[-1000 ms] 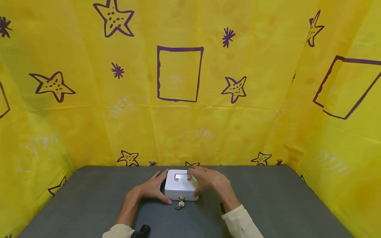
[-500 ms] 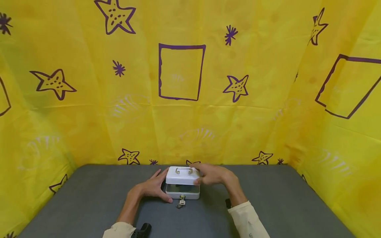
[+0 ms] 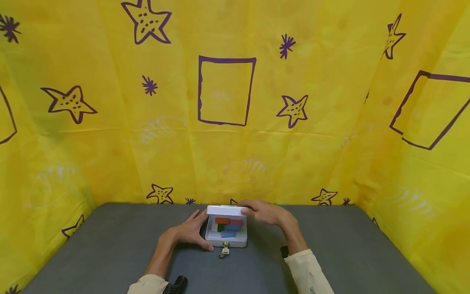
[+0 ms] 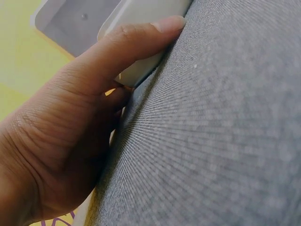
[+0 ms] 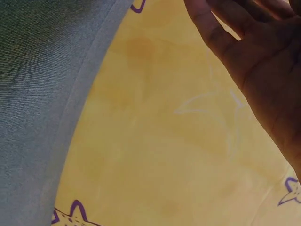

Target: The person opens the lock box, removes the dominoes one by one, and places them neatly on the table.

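A small white cash box [image 3: 236,243] stands on the grey table, its hinged lid [image 3: 225,210] raised. Inside lie several coloured blocks, among them an orange block [image 3: 222,221], a green block [image 3: 221,228] and a blue block [image 3: 228,234]. Keys [image 3: 225,251] hang from the front lock. My left hand [image 3: 189,233] holds the box at its left side, thumb round the front corner; the left wrist view shows this thumb [image 4: 136,42] along the box wall. My right hand [image 3: 266,212] grips the lid's right edge, thumb in front. In the right wrist view its fingertips are cut off.
The grey table [image 3: 121,245] surrounds the box. A yellow cloth [image 3: 227,163] printed with purple starfish hangs behind and at both sides, close behind the raised lid.
My right hand has lifted the lid up and back from closed, and the coloured blocks have come into view. My left hand has stayed on the box's left side.
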Demonstrator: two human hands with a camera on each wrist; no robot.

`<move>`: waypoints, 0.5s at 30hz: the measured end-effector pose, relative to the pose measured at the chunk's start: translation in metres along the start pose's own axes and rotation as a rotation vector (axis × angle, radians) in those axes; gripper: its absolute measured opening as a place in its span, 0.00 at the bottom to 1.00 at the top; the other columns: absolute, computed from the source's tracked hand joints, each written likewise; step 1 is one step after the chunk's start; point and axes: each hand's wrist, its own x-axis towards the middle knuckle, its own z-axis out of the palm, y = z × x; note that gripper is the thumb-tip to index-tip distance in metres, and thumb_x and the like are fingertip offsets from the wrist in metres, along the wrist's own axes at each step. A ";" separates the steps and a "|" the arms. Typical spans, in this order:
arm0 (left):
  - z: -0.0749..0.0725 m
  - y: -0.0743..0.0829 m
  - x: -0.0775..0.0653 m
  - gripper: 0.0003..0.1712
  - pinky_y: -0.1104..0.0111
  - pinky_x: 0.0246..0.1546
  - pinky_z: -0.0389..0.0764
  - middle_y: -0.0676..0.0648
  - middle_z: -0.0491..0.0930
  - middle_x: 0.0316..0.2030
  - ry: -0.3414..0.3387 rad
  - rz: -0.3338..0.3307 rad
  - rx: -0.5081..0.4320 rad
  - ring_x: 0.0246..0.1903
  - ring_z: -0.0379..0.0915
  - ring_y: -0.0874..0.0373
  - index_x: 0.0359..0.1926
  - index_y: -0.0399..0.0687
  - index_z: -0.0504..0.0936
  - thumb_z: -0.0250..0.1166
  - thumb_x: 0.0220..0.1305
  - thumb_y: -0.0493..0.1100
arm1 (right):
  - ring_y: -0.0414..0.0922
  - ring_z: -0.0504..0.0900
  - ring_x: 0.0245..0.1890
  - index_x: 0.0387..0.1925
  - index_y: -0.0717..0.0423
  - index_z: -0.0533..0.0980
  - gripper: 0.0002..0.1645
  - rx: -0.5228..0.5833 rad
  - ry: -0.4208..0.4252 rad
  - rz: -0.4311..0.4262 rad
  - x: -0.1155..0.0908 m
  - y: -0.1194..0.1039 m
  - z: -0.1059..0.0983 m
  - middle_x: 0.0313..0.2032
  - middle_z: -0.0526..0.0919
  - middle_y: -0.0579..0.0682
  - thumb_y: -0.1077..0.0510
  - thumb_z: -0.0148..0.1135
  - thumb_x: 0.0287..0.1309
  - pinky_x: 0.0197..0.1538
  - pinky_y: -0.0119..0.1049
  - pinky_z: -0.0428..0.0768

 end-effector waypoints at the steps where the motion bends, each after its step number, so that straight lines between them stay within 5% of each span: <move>1: 0.000 0.001 -0.001 0.76 0.27 0.78 0.38 0.35 0.44 0.84 -0.005 -0.022 0.007 0.82 0.28 0.25 0.84 0.44 0.47 0.80 0.45 0.67 | 0.57 0.78 0.63 0.71 0.60 0.70 0.29 0.000 0.017 -0.001 0.001 0.001 0.000 0.65 0.80 0.58 0.47 0.45 0.82 0.72 0.62 0.74; 7: -0.001 0.001 -0.001 0.76 0.25 0.76 0.44 0.37 0.43 0.84 -0.025 -0.081 0.030 0.82 0.30 0.26 0.84 0.45 0.47 0.79 0.45 0.70 | 0.57 0.79 0.62 0.67 0.59 0.73 0.27 0.068 0.133 0.056 0.005 0.008 0.005 0.61 0.83 0.57 0.46 0.40 0.84 0.72 0.63 0.74; 15: 0.004 -0.006 -0.001 0.76 0.30 0.80 0.35 0.40 0.42 0.85 -0.013 -0.048 -0.013 0.83 0.26 0.29 0.84 0.50 0.49 0.78 0.43 0.73 | 0.58 0.80 0.65 0.66 0.60 0.76 0.30 0.163 0.224 0.038 0.013 0.016 0.012 0.63 0.83 0.59 0.47 0.35 0.85 0.73 0.62 0.73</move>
